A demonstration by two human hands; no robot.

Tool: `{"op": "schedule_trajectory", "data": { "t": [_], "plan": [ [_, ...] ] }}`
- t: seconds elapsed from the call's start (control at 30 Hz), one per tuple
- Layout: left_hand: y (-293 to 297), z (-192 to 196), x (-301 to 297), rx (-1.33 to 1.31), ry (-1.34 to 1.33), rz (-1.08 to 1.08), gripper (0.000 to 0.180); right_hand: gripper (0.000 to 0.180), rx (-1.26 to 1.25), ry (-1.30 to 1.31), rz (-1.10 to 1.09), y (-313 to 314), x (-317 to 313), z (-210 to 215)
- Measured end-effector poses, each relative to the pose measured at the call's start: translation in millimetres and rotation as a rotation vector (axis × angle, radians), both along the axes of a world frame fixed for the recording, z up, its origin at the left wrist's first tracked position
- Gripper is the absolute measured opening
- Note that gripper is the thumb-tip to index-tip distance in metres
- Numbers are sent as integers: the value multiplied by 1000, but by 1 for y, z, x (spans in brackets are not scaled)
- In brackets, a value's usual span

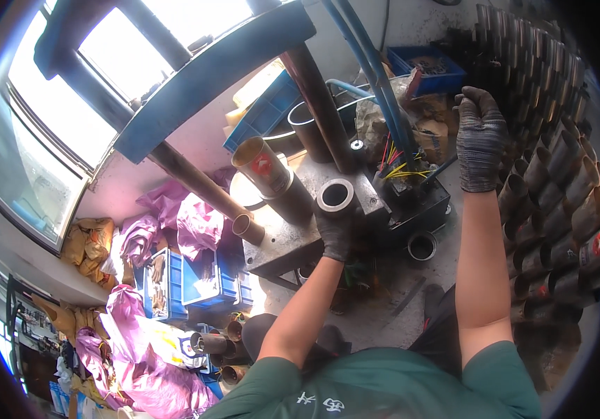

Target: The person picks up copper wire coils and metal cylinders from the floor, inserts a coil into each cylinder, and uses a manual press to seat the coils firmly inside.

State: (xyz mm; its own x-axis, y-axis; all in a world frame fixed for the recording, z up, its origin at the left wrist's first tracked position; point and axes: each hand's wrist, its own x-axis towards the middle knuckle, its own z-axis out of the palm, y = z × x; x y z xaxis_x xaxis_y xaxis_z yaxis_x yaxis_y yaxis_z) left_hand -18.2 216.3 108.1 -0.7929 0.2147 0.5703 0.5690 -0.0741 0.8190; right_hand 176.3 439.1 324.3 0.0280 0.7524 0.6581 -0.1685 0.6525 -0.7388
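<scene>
Head view, tube (335, 208), in left hand (335, 236)

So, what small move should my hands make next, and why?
I'd probably bring your right hand across to steady the thick-rimmed metal tube: only your left hand is on it, beside the metal block, while your right hand is raised off to the side and appears to hold nothing.
</scene>
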Motion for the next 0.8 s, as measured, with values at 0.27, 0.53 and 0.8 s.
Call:
{"op": "schedule_trajectory", "data": {
  "t": [0.27, 0.53, 0.8],
  "plan": [
    [-87, 80, 34, 456, -381, -429, 69, 47, -65, -122, 81, -23, 19, 22],
    [-89, 228, -84, 364, 418, -192, 42, 46, -132, -8, 175, -21, 23, 14],
    [-62, 274, -180, -446, 763, 537, 19, 16, 6, 52, 73, -26, 14, 14]
  ]
}}
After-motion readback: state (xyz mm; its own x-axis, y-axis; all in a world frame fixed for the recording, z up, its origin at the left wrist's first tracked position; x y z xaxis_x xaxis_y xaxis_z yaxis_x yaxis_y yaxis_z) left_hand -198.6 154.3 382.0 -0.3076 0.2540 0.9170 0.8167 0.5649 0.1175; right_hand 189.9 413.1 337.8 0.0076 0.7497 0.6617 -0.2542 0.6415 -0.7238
